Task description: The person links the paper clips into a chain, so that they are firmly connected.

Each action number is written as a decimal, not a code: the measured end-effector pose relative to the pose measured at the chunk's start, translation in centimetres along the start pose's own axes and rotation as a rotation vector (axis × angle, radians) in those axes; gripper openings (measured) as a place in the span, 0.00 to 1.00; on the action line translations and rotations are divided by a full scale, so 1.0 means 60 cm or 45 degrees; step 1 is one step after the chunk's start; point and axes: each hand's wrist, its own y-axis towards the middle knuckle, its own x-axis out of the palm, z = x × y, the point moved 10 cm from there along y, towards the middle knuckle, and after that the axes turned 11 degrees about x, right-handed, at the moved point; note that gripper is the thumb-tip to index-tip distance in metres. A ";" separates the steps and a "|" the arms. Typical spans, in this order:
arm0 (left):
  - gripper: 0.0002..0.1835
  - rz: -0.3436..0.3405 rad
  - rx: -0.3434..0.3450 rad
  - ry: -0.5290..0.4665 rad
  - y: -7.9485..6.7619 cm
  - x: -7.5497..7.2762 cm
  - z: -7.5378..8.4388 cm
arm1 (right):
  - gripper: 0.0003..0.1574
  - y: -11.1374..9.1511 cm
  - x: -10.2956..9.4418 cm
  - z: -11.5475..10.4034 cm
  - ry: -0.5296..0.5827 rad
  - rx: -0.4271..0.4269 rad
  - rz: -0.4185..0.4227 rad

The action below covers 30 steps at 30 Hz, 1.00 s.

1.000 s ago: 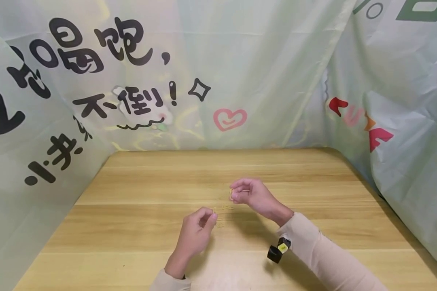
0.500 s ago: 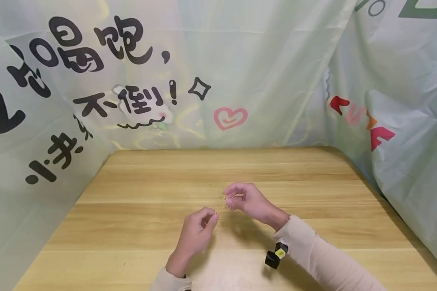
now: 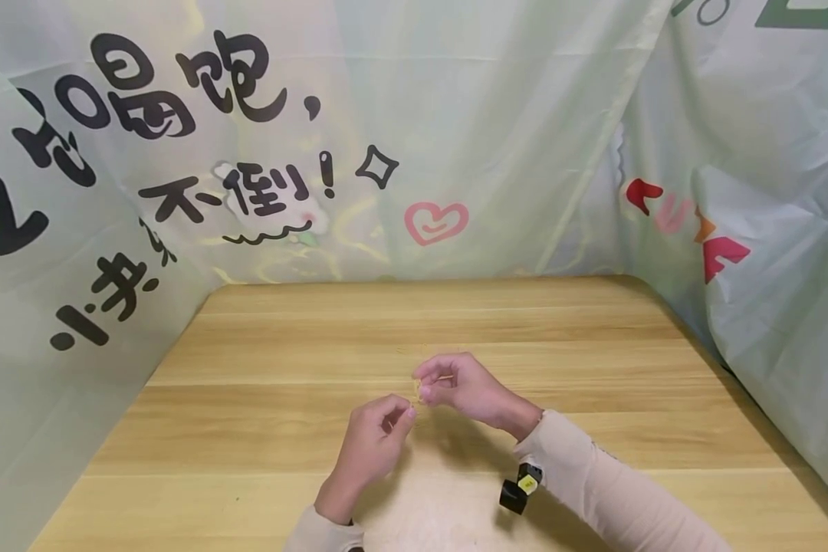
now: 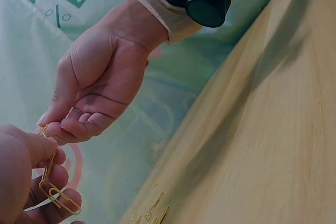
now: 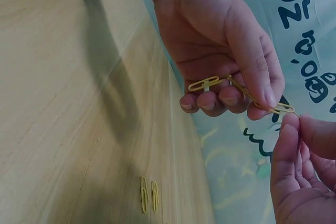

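Between thumb and forefinger my left hand (image 3: 376,445) pinches a short chain of yellow paper clips. In the right wrist view the chain (image 5: 239,87) runs across the left fingers, its free clip (image 5: 203,84) lying over the curled fingers. My right hand (image 3: 465,387) pinches a yellow paper clip (image 4: 43,129) with thumb and forefinger, right at the left fingertips. Both hands meet above the middle of the table, and the fingertips partly hide where the clips come together.
Loose yellow paper clips (image 5: 144,195) lie on the wooden table (image 3: 262,345) below the hands. A printed fabric curtain (image 3: 510,153) encloses the table's back and sides. A small black camera (image 3: 514,497) sticks out from the right sleeve.
My right hand has moved down and left until its fingertips meet the left ones, bringing its paper clip along. The left hand has stayed almost in place.
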 end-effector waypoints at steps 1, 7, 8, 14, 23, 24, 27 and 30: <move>0.03 0.000 0.007 0.004 0.000 0.000 0.000 | 0.14 0.000 0.001 0.000 -0.006 0.001 -0.004; 0.03 0.029 0.061 0.028 0.000 -0.004 0.005 | 0.13 0.002 0.008 -0.002 -0.015 0.010 -0.032; 0.03 0.033 0.066 0.031 0.000 -0.004 0.006 | 0.13 0.002 0.008 -0.002 -0.014 0.012 -0.035; 0.05 0.064 0.040 0.028 0.000 -0.009 0.003 | 0.14 -0.001 0.011 -0.004 -0.036 0.027 -0.049; 0.05 0.105 0.082 0.048 0.002 -0.012 0.007 | 0.14 -0.004 0.011 -0.006 -0.053 0.005 -0.095; 0.05 0.110 0.092 0.050 0.002 -0.013 0.008 | 0.14 -0.004 0.011 -0.006 -0.053 0.006 -0.099; 0.05 0.122 0.114 0.053 0.003 -0.014 0.010 | 0.14 -0.003 0.012 -0.005 -0.049 0.010 -0.113; 0.05 0.132 0.118 0.053 0.002 -0.015 0.010 | 0.14 -0.002 0.012 -0.003 -0.051 0.021 -0.118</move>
